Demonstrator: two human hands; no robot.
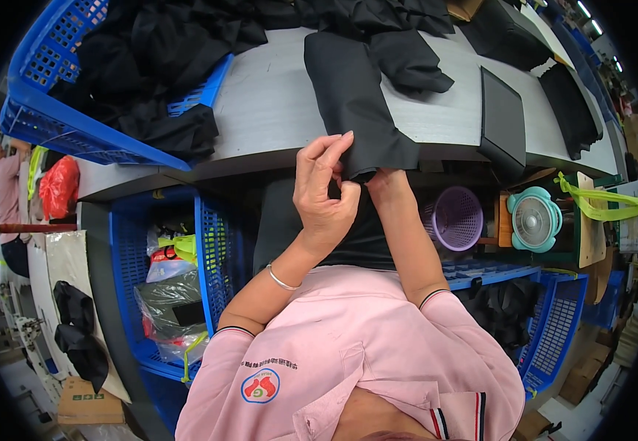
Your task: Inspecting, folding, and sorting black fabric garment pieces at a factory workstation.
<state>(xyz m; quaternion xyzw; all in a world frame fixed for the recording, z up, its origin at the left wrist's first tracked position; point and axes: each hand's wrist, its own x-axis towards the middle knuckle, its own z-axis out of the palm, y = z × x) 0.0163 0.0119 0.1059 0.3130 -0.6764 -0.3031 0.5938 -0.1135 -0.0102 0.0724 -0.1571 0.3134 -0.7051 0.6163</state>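
A long piece of black fabric (352,92), folded like a sleeve or tube, lies across the grey table with its near end hanging over the front edge. My left hand (324,192) is at the left corner of that end, thumb and a finger curled together at the hem and the other fingers raised. My right hand (386,181) reaches under the same end from the right. The fabric covers its fingers, so their grip is hidden.
Black fabric fills a blue basket (91,140) at far left. Dark box-like pieces (502,121) stand at right. Below the table are a blue crate (205,272) with bagged items, a purple basket (458,218) and a small teal fan (534,219). Another person stands far left.
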